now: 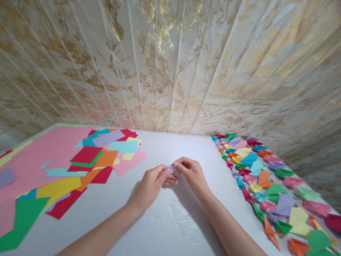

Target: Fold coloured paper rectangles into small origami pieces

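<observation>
A small piece of folded lilac paper (169, 169) is held above the middle of the white table. My left hand (156, 179) pinches it between thumb and fingers from the left side. From the right, my right hand (189, 172) grips its upper right edge between thumb and forefinger. Both hands meet at the paper, and the fingers cover much of it, so its exact folded shape cannot be made out.
Loose coloured paper sheets (97, 156) overlap on the left, some on a large pink sheet (57, 149). Rows of folded paper figures (265, 179) in many colours line the right side of the white table (170, 220). A pleated curtain with gold patterns (157, 71) hangs behind.
</observation>
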A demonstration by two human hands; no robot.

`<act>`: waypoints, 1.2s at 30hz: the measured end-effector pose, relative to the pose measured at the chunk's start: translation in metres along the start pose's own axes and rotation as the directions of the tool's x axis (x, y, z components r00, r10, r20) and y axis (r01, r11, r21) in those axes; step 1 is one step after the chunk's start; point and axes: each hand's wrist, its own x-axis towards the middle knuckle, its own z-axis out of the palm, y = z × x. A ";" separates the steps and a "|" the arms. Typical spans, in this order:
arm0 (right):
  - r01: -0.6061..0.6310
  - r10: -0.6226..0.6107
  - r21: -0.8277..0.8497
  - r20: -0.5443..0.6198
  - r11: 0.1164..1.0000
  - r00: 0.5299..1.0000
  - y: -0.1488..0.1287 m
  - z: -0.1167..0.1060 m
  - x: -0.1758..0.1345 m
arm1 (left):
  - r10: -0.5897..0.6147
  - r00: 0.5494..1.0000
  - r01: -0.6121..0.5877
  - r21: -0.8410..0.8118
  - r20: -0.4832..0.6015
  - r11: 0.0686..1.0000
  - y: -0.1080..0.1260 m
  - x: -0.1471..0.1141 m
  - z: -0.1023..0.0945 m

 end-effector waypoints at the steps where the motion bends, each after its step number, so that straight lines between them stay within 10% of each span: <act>1: 0.004 -0.004 -0.017 0.005 1.000 1.000 -0.001 -0.002 0.001 | -0.004 1.000 0.004 -0.003 0.003 1.000 0.000 0.000 0.000; 36: 0.284 -0.233 -0.277 0.204 0.918 0.951 -0.013 -0.014 0.000 | 0.009 1.000 -0.008 0.048 -0.030 0.999 0.007 -0.003 -0.005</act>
